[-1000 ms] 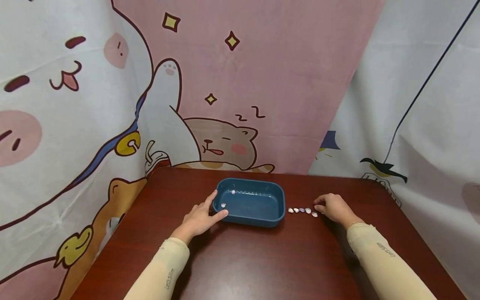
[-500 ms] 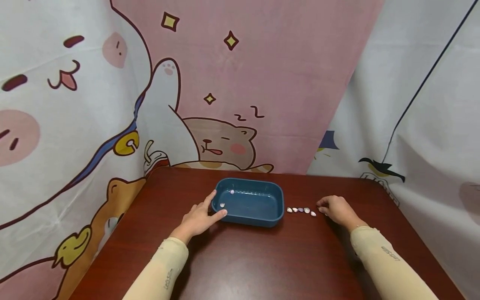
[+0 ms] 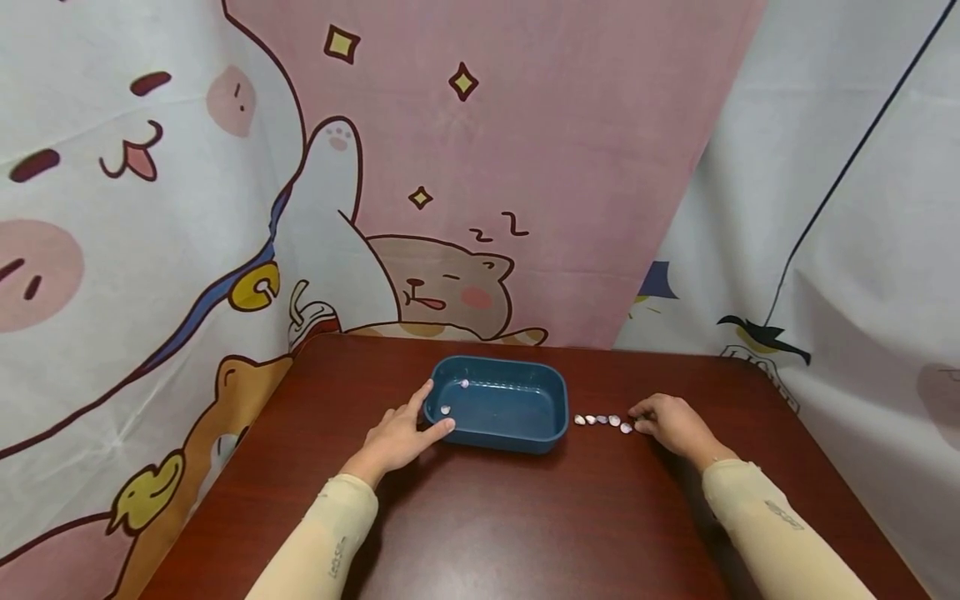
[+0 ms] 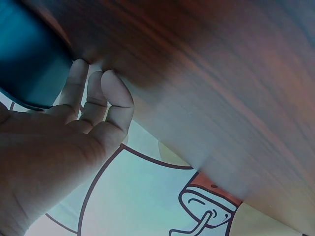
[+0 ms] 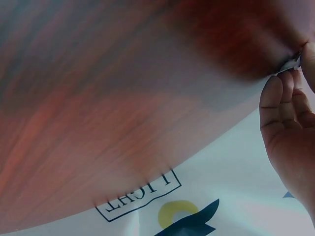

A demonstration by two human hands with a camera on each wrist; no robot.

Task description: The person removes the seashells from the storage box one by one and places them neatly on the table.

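Observation:
A dark blue rectangular plastic basin [image 3: 495,437] stands on the table, with two small pale shells [image 3: 445,410] inside its left part. My left hand [image 3: 396,437] rests at the basin's left end, thumb across the front corner and fingers along the outer wall. Several small whitish and purplish shells [image 3: 602,420] lie in a row just right of the basin. At that row's right end, my right hand [image 3: 675,425] pinches a small grey-white shell [image 5: 295,63] between thumb and fingertips, close to the tabletop. The pinched piece is mostly hidden by the fingers in the head view.
The glossy reddish-brown wooden table [image 3: 540,525] extends toward me in front of the basin. Behind its far edge hangs a printed cartoon cloth [image 3: 570,167], which also lines both sides.
The right hand has shifted slightly right, then back left beside the row's end. The row's rightmost shell looks slightly turned. The left hand and basin stay put.

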